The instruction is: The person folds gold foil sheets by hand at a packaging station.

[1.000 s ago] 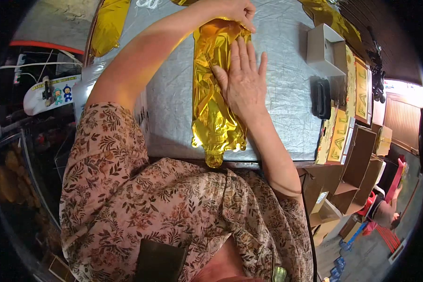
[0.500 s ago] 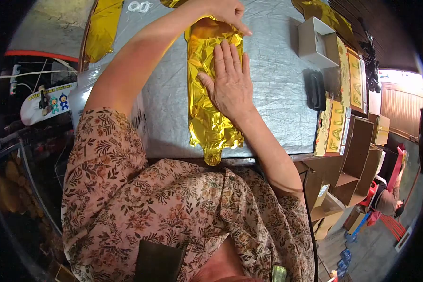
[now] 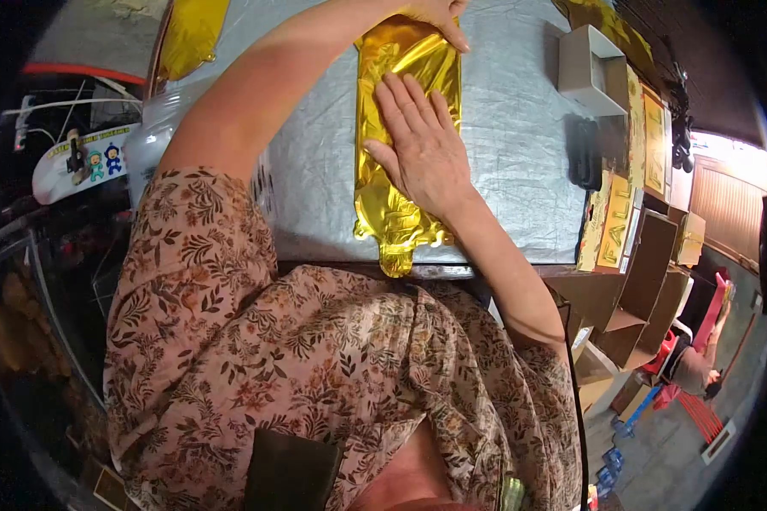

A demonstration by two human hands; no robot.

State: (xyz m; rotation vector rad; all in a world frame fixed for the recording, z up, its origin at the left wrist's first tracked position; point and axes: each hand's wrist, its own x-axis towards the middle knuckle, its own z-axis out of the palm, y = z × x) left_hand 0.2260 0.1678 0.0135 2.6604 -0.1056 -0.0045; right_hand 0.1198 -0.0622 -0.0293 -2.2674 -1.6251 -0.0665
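A flat gold foil balloon (image 3: pixel 383 204), long and narrow with a small tab at its near end, lies on the silvery table cover (image 3: pixel 307 170). My right hand (image 3: pixel 424 149) rests palm down on the middle of the balloon, fingers stretched out and slightly apart. At the top edge of the view my left hand (image 3: pixel 435 15) reaches over the balloon's far end. One of its fingers points down to the foil's right edge; the rest is partly cut off by the frame. The foil between the hands looks fairly smooth, with a few diagonal creases.
More gold foil (image 3: pixel 194 34) lies at the far left. On the right stand an open white box (image 3: pixel 584 72), a dark object (image 3: pixel 583 153) and boxes marked FALL (image 3: pixel 614 226). A skateboard (image 3: pixel 85 166) is off to the left. Another person (image 3: pixel 690 366) is at the far right.
My right hand has slid a little toward the balloon's near end, and the foil above it is smoother. The whole view has shifted slightly, so my left hand sits higher in the frame.
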